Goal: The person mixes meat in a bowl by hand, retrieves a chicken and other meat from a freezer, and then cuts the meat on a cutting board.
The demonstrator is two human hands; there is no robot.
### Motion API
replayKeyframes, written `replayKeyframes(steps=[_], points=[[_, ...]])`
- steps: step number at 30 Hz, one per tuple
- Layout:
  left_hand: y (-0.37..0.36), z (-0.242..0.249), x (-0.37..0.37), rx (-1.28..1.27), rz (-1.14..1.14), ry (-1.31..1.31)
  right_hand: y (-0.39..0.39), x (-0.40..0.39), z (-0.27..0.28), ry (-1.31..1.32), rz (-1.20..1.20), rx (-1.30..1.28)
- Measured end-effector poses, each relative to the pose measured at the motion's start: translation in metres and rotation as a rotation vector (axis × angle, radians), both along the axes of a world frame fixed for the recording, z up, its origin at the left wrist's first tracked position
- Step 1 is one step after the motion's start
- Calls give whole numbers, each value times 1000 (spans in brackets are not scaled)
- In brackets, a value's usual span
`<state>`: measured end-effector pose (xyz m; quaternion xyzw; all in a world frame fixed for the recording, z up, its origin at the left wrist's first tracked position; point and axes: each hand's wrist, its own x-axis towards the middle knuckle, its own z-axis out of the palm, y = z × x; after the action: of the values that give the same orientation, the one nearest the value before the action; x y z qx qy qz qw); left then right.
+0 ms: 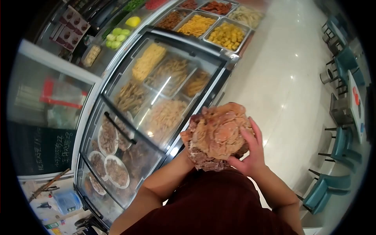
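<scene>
Meat Chunk in Your Hands Beside the Glass Case

You have the meat chunk (221, 135) just below and right of the frame's center. Your right hand (253, 150) holds its right side, thumb and fingers spread; your left hand (189, 160) is mostly hidden by the chunk, so its grip cannot be told. Just left, the display case (222, 62) borders your left forearm (166, 176), its glass standing between you and the food inside, including plates of meat (116, 172) at lower left. Open trays (226, 37) line the top; teal chairs (327, 192) stand well apart at right.
</scene>
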<state>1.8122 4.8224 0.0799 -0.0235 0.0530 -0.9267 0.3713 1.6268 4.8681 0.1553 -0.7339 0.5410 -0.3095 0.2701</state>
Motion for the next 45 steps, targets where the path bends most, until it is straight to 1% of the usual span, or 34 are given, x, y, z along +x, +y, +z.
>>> replayKeyframes(steps=[1, 3, 4, 7, 11, 12, 14, 17, 19, 22, 24, 25, 29, 31, 33, 36, 37, 39, 41, 45], points=[[-22, -5, -20, 0, -6, -2, -16, -21, -3, -2, -6, 0], [-65, -22, -72, 79, -121, -41, -50, -69, -9, 10, -108, -54], [-90, -46, -100, 195, -204, -87, -72, -90, -12, 27, -146, -46], [-169, -55, -179, 138, -311, -94, -128, -165, -9, 38, -255, -71], [-302, -19, -286, 72, -456, -62, -226, -256, 7, 73, -395, -92], [-317, 1, -319, 4, -503, -81, -231, -282, 24, 54, -450, -160], [-376, 29, -374, -17, -558, -76, -278, -327, 48, 42, -526, -161], [-466, 51, -462, -65, -625, -64, -359, -403, 63, 15, -607, -174], [-513, 57, -516, -104, -641, -77, -399, -452, 66, 45, -619, -230], [-602, 52, -606, -113, -652, -70, -488, -538, 66, 67, -620, -234], [-663, 58, -660, -121, -630, -65, -549, -595, 64, 57, -581, -253], [-694, 65, -684, -122, -617, -65, -582, -620, 66, 38, -554, -262], [-814, 116, -771, -151, -549, -65, -714, -721, 102, 32, -484, -173], [-883, 130, -820, -166, -514, -68, -786, -773, 105, 22, -462, -195], [-952, 121, -876, -132, -508, -47, -854, -832, 103, 5, -453, -208], [-1064, 75, -966, -54, -562, -9, -963, -911, 95, 35, -489, -238], [-1101, 69, -998, -25, -612, 14, -993, -937, 94, 44, -512, -251], [-1172, 65, -1062, -25, -631, 21, -1066, -993, 101, 84, -528, -279], [-1225, 85, -1128, -11, -646, 20, -1114, -1050, 123, 67, -625, -254], [-1356, 116, -1249, -34, -659, 9, -1242, -1165, 154, 81, -666, -258]])
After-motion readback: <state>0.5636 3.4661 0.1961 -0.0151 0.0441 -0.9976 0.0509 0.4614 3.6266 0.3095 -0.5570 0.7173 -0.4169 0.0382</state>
